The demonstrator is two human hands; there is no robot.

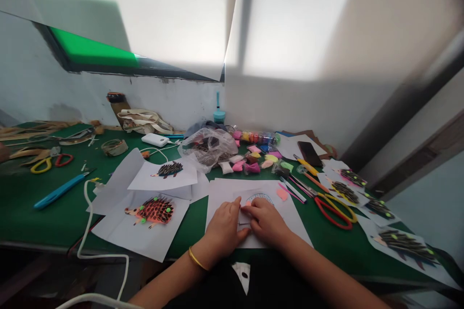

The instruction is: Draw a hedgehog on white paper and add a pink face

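Observation:
A white sheet lies on the green table, with a smaller paper bearing a blue patterned outline on top. My left hand rests at the small paper's left side, thumb apart from the fingers, holding nothing that I can see. Pressed down on the drawing, my right hand has its index fingertip at a bit of pink clay near the outline's left end. Its fingers are bent together, and anything beneath them is hidden. A flat piece of pink clay sits on the sheet to the right.
Clay packets and a plastic bag lie behind the sheet. Scissors, a phone and hedgehog pictures are at right. Left are another hedgehog picture, a blue cutter and a white cable.

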